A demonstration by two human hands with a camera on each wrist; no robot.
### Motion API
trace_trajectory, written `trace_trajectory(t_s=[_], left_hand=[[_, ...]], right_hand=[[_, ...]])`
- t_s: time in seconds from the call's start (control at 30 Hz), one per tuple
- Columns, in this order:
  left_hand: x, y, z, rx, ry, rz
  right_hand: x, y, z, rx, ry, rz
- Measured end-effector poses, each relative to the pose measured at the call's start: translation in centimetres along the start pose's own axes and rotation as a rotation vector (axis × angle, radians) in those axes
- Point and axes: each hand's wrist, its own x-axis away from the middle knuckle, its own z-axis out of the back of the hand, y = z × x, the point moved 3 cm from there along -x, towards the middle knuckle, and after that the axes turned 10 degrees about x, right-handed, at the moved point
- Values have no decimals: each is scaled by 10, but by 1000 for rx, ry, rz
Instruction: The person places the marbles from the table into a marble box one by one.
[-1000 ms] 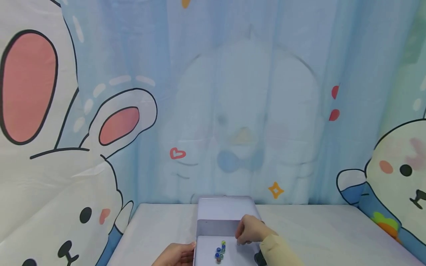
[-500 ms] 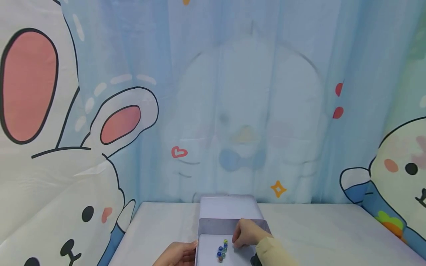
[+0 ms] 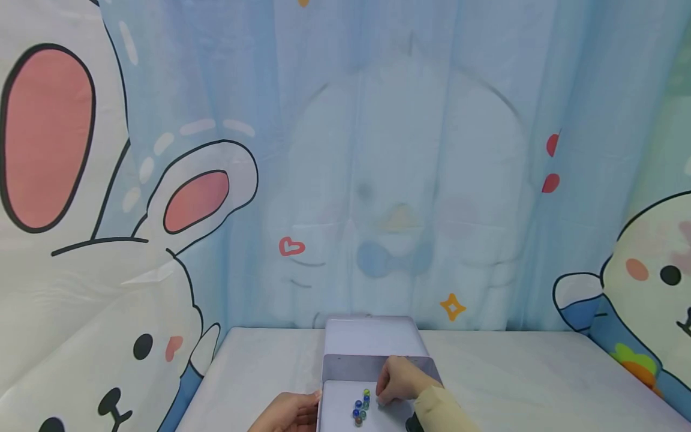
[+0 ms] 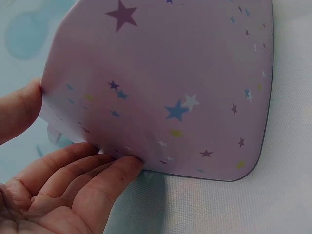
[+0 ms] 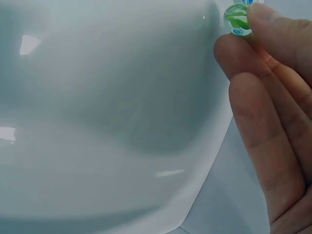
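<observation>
An open pale lilac box (image 3: 372, 337) stands at the front of the table. Several glass marbles (image 3: 358, 404), blue, green and brownish, lie in an uneven cluster on its white near part. My left hand (image 3: 286, 413) grips the box's left side, thumb at the upper edge; the left wrist view shows its fingers against the star-printed outer wall (image 4: 195, 136). Over the white surface, right of the cluster, my right hand (image 3: 403, 379) pinches a clear marble (image 5: 236, 22) with green and blue swirls between thumb and finger. A bit of blue shows just above that marble.
A white cloth covers the table (image 3: 502, 372) on both sides of the box. Behind it hangs a blue curtain (image 3: 324, 150) with cartoon animals. The box's grey inner wall (image 3: 351, 367) rises behind the marbles. A dark device (image 3: 413, 422) sits at my right wrist.
My right hand has moved slightly left, closer to the marble cluster, then stayed nearly still. My left hand keeps its place on the box. The head view has shifted a little.
</observation>
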Motion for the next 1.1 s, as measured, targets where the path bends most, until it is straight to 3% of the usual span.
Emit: trace_trajectory(t_s=[0.67,0.8,1.0,1.1], left_hand=[[-2,-3,-5,1,-43,-7],[-2,-3,-5,-10,-55,-7],[-3,-4,-3,-24,-42,5],[-3,-4,-2,-29,-39,0]], right_hand=[[11,9,18,-50,25,-32],[16,11,36,-83,89,11],[31,28,79,-64,154,87],[44,42,99,-74,161,53]])
